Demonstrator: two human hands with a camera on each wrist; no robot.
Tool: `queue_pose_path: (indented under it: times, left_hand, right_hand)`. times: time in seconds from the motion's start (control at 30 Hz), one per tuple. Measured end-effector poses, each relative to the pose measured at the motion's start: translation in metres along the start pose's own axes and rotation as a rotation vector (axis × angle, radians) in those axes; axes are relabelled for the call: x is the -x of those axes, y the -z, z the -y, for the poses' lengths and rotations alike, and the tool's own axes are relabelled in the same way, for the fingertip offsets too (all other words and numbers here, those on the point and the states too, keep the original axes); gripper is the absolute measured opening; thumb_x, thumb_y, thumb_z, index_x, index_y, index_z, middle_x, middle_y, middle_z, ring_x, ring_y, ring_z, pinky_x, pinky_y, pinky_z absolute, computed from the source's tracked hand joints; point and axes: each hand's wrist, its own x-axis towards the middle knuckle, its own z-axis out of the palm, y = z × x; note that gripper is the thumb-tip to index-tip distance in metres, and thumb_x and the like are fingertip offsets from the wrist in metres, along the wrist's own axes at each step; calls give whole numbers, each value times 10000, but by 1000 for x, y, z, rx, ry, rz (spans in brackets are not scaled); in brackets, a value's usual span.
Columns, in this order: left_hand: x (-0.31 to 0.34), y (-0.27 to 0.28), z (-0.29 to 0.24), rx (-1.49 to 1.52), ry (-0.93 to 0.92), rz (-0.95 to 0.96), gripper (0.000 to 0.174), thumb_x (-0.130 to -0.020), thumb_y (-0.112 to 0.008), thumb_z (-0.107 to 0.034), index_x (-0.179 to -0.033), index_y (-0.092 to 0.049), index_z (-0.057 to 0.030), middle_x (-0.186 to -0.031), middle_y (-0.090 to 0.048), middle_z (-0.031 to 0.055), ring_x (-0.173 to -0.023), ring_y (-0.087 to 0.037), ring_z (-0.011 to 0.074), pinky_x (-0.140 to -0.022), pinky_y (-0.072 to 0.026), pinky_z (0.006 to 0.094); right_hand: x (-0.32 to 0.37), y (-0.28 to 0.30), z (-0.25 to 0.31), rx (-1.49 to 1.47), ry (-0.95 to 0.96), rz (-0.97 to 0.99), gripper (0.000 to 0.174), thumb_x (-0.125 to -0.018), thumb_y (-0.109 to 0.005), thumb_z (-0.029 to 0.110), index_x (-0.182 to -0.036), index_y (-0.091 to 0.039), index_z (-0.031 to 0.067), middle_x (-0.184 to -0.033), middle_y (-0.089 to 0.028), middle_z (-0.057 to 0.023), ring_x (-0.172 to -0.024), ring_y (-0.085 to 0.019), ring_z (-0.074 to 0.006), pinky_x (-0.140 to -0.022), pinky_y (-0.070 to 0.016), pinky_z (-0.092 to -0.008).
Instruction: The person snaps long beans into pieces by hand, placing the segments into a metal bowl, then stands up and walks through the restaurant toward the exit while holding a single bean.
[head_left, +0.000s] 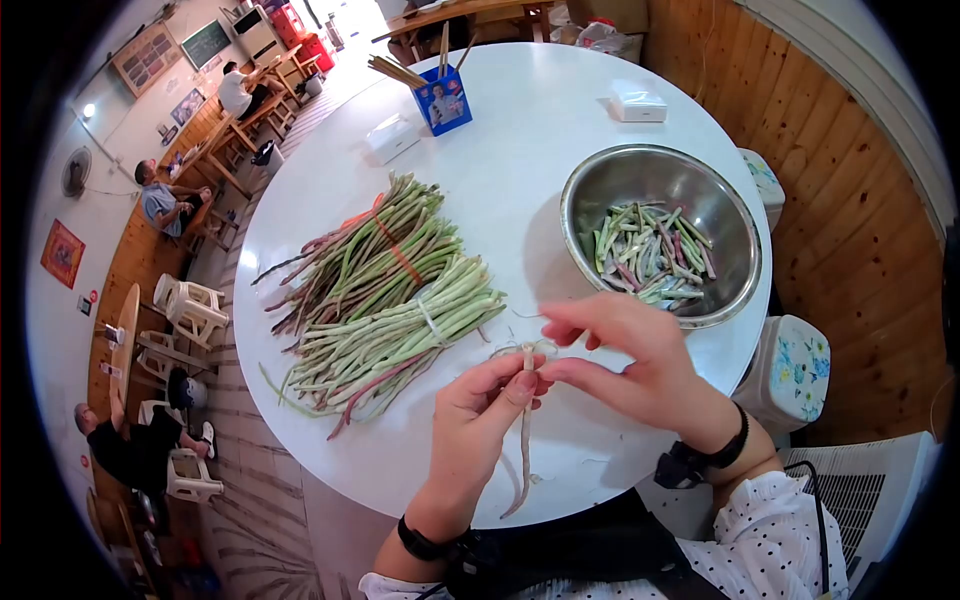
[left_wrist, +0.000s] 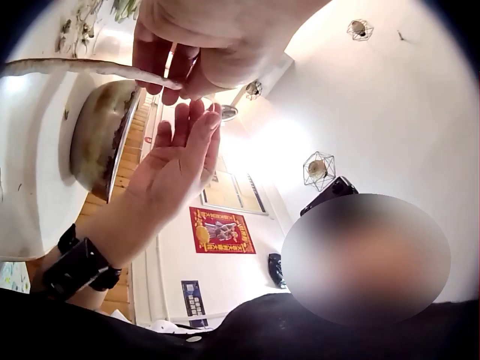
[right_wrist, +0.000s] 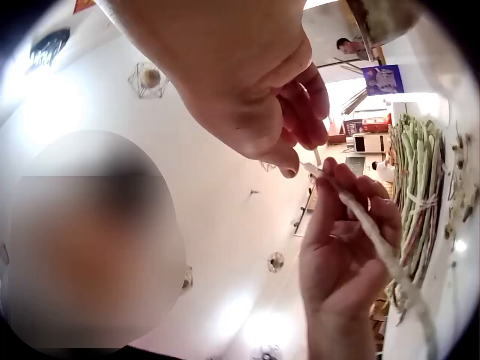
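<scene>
My left hand (head_left: 478,408) pinches a long pale bean (head_left: 526,450) between thumb and fingers near its upper end, and the rest hangs down over the table. Close beside that end is my right hand (head_left: 635,350), its thumb and fingers apart, with the thumb tip right at the bean's end in the right wrist view. A thin curled strand (head_left: 525,315) shows near the right fingertips. Beyond the hands lie a pale green bundle of long beans (head_left: 390,330) with a white tie and a darker bundle (head_left: 365,250) with a red tie. Short bean pieces (head_left: 650,250) fill part of a steel bowl (head_left: 728,275).
Bean trimmings (right_wrist: 454,180) lie on the white round table (head_left: 510,130) by the hands. A blue chopstick holder (head_left: 443,103) and two white tissue boxes, one left (head_left: 392,138) and one right (head_left: 638,102), stand at the back. Stools (head_left: 790,370) flank the table's right side.
</scene>
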Motion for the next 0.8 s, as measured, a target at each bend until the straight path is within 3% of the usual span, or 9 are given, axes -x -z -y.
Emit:
queue_pose_path:
  times: [0.13, 0.23, 0.4, 0.63, 0.8]
  left_hand:
    - [10, 2, -4, 29, -14, -23, 280, -968, -620, -103, -1220, -636, 18, -1033, -698, 86, -898, -639, 123, -757, -521, 258]
    - [19, 11, -3, 98, 6, -61, 263, -963, -624, -94, -1203, -650, 9, -1026, -698, 80, -875, -638, 122, -721, -520, 252]
    - [31, 22, -3, 92, -66, -126, 220, -971, -610, -126, -1121, -671, 23, -984, -693, 99, -834, -641, 148, -621, -505, 259]
    - [49, 43, -4, 237, -72, -237, 205, -942, -657, -109, -1113, -683, 1, -937, -679, 45, -772, -594, 84, -645, -499, 231]
    - [54, 44, -13, 115, -27, -68, 160, -942, -655, -105, -1071, -675, -13, -909, -662, 27, -784, -580, 82, -674, -469, 228]
  right_hand:
    - [-10, -19, -6, 122, 229, -1, 204, -801, -767, 45, -985, -678, 47, -866, -666, -69, -736, -624, -184, -590, -472, -273]
    - [-12, -28, 4, 48, 126, 42, 139, -796, -735, 38, -900, -642, 36, -781, -609, -89, -702, -601, -254, -606, -478, -345]
    - [-11, -51, 8, 12, 148, 100, 135, -780, -764, 65, -846, -649, 37, -743, -583, -79, -670, -569, -254, -569, -440, -347]
    - [-3, -61, 14, 90, 299, 231, 143, -750, -792, 79, -787, -658, 43, -711, -569, -64, -659, -555, -235, -556, -429, -339]
    - [-3, -64, 25, 130, 357, 140, 138, -762, -772, 43, -857, -675, 29, -757, -597, -80, -679, -569, -236, -569, -446, -339]
